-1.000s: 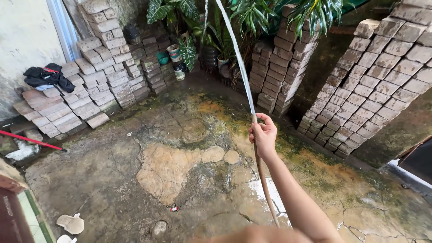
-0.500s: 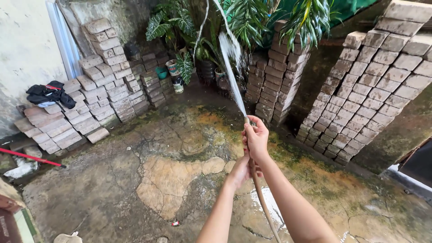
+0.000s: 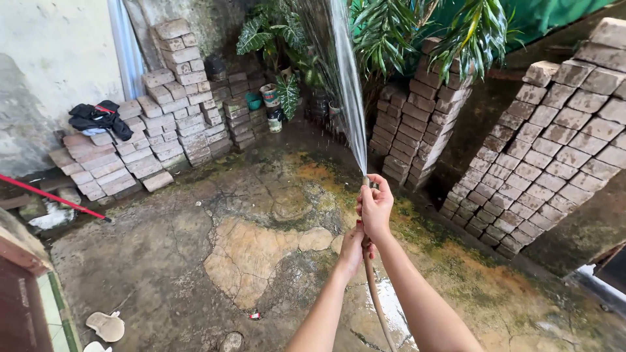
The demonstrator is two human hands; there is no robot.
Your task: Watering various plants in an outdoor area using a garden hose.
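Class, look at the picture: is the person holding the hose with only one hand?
No: the right hand grips the hose near its nozzle, and the left hand holds it just below.

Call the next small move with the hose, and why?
Probably swing the hose tip slightly left: both hands, right hand above left hand, aim the water spray between the potted plants and the brick stack, mostly missing the pots.
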